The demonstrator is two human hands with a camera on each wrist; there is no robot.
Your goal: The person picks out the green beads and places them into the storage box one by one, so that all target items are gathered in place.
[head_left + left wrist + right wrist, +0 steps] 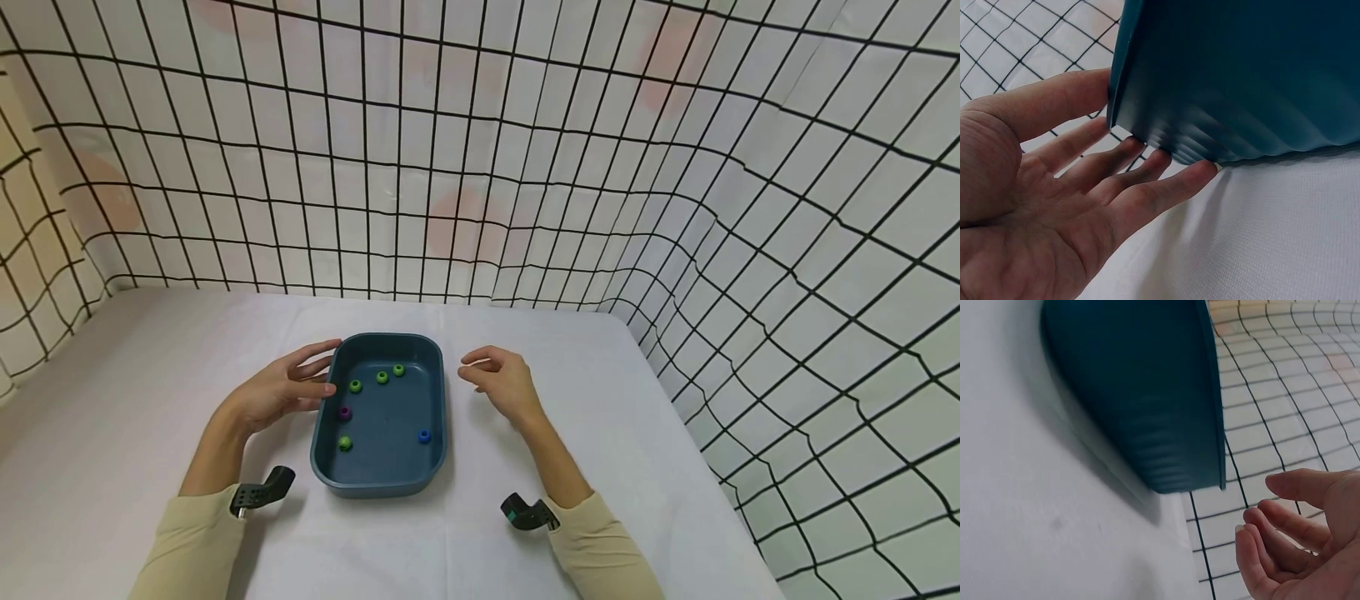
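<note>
A dark blue rectangular tray (386, 486) stands on the white tabletop, with several green beads (382, 377), one purple bead (345, 413) and one blue bead (424, 436) on its floor. My left hand (273, 392) is at the tray's left side. In the left wrist view, its thumb (1063, 100) touches the rim and its fairly straight fingers (1166, 194) touch the outer wall low down. To the right of the tray, apart from it, my right hand (506, 383) hovers with loosely bent fingers. Nothing shows between those fingers (1294, 528) in the right wrist view.
White cloth (540, 492) covers the table around the tray. Behind it and along both sides rises a black mesh net (442, 158) in front of white sheeting. A small black camera mount (262, 490) sits on the left wrist, and another mount (528, 512) on the right.
</note>
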